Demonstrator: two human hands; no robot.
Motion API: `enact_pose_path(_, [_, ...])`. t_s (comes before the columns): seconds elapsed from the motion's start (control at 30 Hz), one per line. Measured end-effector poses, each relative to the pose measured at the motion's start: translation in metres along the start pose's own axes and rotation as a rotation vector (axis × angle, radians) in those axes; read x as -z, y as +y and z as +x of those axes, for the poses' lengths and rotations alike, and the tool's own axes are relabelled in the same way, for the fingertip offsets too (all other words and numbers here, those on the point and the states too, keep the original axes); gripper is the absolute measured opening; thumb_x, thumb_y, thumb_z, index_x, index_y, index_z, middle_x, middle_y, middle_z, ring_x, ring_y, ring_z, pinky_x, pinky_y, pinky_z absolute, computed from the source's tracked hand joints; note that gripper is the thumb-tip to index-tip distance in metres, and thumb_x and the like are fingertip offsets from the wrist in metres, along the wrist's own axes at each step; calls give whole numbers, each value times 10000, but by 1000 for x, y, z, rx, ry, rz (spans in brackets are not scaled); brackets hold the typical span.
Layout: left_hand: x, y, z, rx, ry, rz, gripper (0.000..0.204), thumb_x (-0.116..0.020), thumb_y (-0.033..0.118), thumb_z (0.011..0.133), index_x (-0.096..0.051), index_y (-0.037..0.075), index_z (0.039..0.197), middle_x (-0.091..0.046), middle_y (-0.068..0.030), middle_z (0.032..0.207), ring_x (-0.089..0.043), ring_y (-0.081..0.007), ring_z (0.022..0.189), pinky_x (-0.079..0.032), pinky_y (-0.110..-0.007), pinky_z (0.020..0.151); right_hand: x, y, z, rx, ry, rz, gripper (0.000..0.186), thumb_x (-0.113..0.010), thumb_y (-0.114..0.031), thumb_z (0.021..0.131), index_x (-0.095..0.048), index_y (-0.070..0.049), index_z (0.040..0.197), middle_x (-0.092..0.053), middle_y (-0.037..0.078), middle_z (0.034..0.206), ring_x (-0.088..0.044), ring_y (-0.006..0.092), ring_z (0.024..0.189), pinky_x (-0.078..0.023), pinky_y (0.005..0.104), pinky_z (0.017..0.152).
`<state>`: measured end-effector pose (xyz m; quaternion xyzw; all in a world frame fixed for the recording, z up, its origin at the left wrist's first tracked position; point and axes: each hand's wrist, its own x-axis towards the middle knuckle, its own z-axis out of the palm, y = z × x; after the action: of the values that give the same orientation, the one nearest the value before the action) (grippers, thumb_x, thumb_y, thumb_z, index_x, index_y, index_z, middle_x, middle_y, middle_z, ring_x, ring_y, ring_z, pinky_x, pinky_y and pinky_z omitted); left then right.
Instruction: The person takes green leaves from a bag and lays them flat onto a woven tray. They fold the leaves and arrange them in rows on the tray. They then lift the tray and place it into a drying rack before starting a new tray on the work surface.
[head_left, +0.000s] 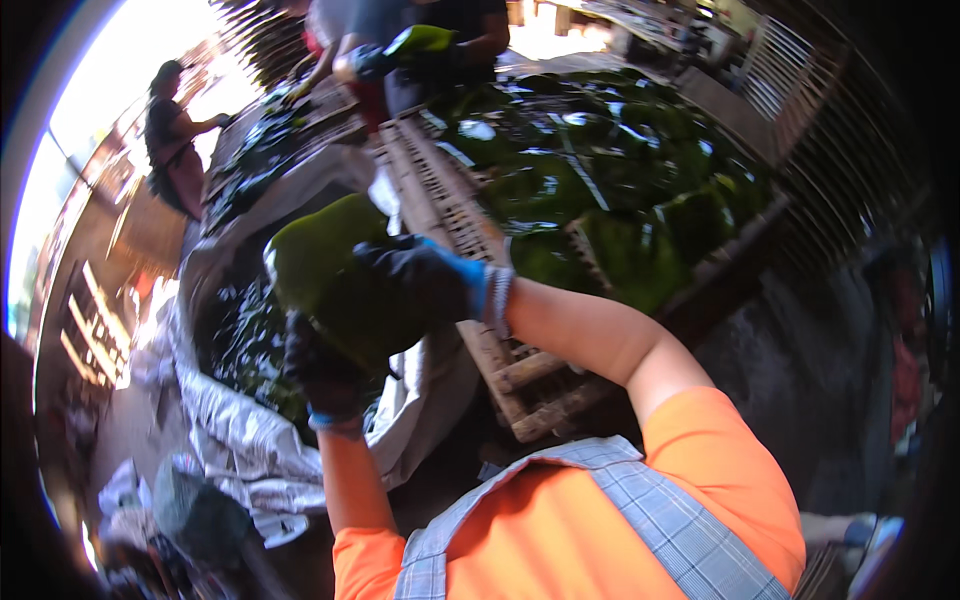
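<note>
A broad green leaf-like sheet [325,245], rounded at its upper edge, is held up between my gloved hands; whether it is one layer or several I cannot tell. My right hand [425,280], in a dark glove with a blue and grey cuff, grips its right side. From below, my left hand [322,368], in a similar dark glove, is closed on its lower left edge, with the fingers partly in shadow. Beneath the hands, an open white woven sack [240,450] holds a heap of glossy dark green leaves [240,340].
A bamboo rack [430,190] covered with shiny green sheets [560,190] stands to the right. Across it, a co-worker's gloved hands hold another green piece [420,40]. Another person [172,135] stands at far left beside a second covered rack. Bundled cloth [200,500] lies lower left.
</note>
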<state>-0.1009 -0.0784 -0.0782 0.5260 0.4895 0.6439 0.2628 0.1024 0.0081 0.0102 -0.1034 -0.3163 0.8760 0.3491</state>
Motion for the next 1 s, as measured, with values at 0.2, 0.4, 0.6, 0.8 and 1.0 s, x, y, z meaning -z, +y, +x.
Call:
enact_pose_path(0.2, [-17,23,-25,12,-127,228,626,-563,371,870,-407,23,1366,-513,-127,1317,-494,-247,1188,-400,-402,1005,-13,-39,-73,195,136,-409,117,-570,-46,835,-631,-56,933,-622,6,778,-578,65,648,-460,220,544])
enact_pose_path(0.4, [-83,73,-64,240,-101,-329,579,-635,199,860,-410,40,1369,-506,-130,1338,-502,-258,1202,-411,-431,1017,-16,-65,-134,191,114,-504,169,-607,-204,916,-663,-46,887,-587,-52,737,-494,37,643,-406,229,574])
enact_pose_path(0.6, [-168,83,-94,208,-325,-580,597,-555,378,910,-401,49,1384,-481,-127,1364,-486,-269,1219,-396,-425,1038,24,-96,-212,11,158,-293,272,-635,-242,913,-634,-11,1057,-659,32,916,-577,98,793,-499,278,725])
enact_pose_path(0.8, [-251,114,-127,441,-336,-816,563,-504,415,932,-437,35,1341,-506,-136,1333,-517,-275,1184,-420,-404,1012,95,-96,-256,-278,-43,507,277,-593,-245,941,-640,-6,1073,-677,30,952,-614,109,813,-511,275,756])
enact_pose_path(1.0, [-266,113,-140,159,-493,-250,465,-508,242,935,-436,22,1338,-573,-121,1232,-576,-225,1079,-465,-374,949,71,-109,-295,48,223,-462,330,-562,-295,957,-657,12,1032,-655,-1,878,-549,71,744,-475,273,674])
